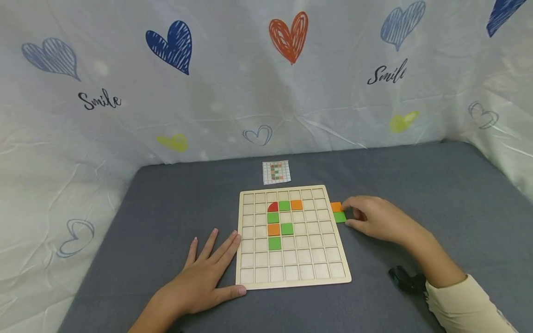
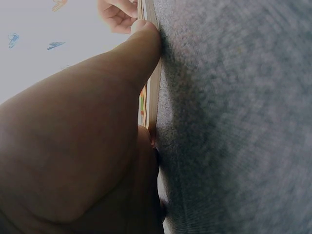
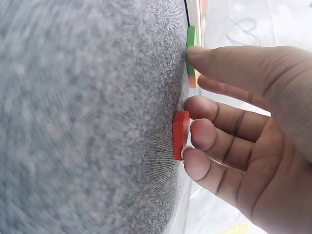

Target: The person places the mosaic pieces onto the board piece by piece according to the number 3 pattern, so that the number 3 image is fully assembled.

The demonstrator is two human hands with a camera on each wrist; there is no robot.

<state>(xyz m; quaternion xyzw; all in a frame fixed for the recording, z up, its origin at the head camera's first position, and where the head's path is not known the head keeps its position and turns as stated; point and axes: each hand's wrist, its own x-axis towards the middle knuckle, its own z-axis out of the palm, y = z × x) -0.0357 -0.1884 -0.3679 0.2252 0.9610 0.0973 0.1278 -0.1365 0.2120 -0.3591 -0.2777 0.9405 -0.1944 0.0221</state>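
A pale wooden grid board [image 1: 308, 273] lies on the table. On it sit a red rounded tile [image 1: 273, 207], several green square tiles [image 1: 274, 243] and two orange ones [image 1: 273, 229]. My left hand [image 1: 200, 282] lies spread at the board's left side, fingertips and thumb at its edge. Beside the right edge, my right hand [image 1: 374, 219] pinches an orange tile [image 1: 336, 206] and a green tile [image 1: 339, 217] between thumb and index finger. In the right wrist view, its other fingertips rest at a red tile [image 3: 180, 134], hidden from the head view.
A small printed card [image 1: 276, 172] showing a coloured grid pattern lies behind the board. A black object [image 1: 405, 280] is on the table near the right sleeve [image 1: 466, 305]. A white curtain [image 1: 233, 92] with hearts and lettering hangs along the table's back.
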